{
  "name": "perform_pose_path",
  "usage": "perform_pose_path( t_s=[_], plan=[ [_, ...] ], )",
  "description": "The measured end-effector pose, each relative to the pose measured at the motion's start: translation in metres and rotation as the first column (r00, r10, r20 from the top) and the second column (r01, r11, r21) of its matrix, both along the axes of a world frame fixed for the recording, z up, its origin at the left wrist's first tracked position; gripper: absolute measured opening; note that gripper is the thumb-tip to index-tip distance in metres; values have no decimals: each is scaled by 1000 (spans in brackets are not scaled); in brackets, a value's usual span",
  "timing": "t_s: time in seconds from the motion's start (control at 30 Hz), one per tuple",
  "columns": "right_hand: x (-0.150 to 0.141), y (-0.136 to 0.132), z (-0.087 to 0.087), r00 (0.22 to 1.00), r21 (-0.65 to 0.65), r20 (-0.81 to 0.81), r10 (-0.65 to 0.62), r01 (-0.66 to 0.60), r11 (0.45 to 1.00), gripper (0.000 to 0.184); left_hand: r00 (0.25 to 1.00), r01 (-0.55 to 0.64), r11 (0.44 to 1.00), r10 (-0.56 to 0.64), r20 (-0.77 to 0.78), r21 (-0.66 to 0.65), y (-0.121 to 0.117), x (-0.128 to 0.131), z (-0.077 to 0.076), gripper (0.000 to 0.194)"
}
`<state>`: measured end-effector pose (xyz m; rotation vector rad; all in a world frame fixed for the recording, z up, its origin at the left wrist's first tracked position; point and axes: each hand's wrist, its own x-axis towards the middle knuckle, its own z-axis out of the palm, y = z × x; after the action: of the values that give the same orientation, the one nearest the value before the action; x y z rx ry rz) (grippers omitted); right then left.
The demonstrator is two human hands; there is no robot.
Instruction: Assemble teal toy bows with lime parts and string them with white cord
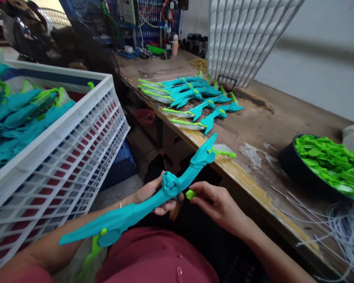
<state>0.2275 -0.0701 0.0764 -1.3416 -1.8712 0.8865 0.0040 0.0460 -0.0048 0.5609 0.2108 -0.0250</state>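
Observation:
A turquoise toy bow lies slantwise in front of my body, its socketed middle part facing up. My left hand is wrapped around its middle from below. Clear and green tips stick out at both ends of the bow. Between the thumb and fingertips of my right hand is a small green plastic piece, close beside the bow's middle but apart from it. Several turquoise and green toy bows with strings lie in a row on the wooden workbench.
At left, a white crate is piled with turquoise bow parts. A dark bowl of green plastic pieces stands on the bench at right, near a bundle of white strings. A ribbed white panel rises behind the bows.

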Motion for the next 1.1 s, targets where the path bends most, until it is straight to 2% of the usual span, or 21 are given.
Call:
perform_pose_path(
  t_s=[0.1, 0.2, 0.3, 0.43, 0.53, 0.67, 0.8, 0.93, 1.03, 1.1],
  plan=[
    [-12, 0, 1, 992, -6, -64, 108, -108, 994, 18, 1000, 12, 999, -11, 12, -49, -15, -2, -7, 89],
    [-14, 1, 4, 984, 21, -73, 164, -163, 986, 25, 999, 26, 995, -22, 43, -96, -22, -2, -10, 85],
    [-15, 4, 9, 986, 11, 1, 165, -165, 986, 25, 996, 55, 992, -46, 79, -115, -25, -1, -12, 85],
    [-18, 8, 14, 984, -59, 53, 173, -170, 984, 10, 985, 108, 986, -90, 145, -124, -29, 0, -11, 91],
    [-21, 12, 12, 972, -22, 28, 232, -231, 973, 11, 980, 127, 984, -105, 170, -122, -31, 1, -10, 96],
    [-24, 15, 9, 968, 26, 72, 239, -241, 970, 16, 976, 137, 983, -113, 184, -124, -32, 1, -12, 96],
    [-27, 17, 12, 971, 27, 120, 207, -212, 977, 9, 976, 194, 974, -179, 127, -116, -33, 2, -9, 96],
    [-31, 18, 15, 970, -3, 132, 206, -207, 978, 10, 984, 175, 979, -178, -16, -108, -34, 2, 7, 96],
    [-33, 18, 13, 970, 30, 162, 179, -187, 982, 11, 980, 179, 978, -187, -68, -108, -34, 2, 15, 100],
    [-34, 17, 9, 971, 65, 185, 150, -165, 984, 11, 980, 177, 977, -185, -68, -115, -34, 3, 15, 103]
  ],
)
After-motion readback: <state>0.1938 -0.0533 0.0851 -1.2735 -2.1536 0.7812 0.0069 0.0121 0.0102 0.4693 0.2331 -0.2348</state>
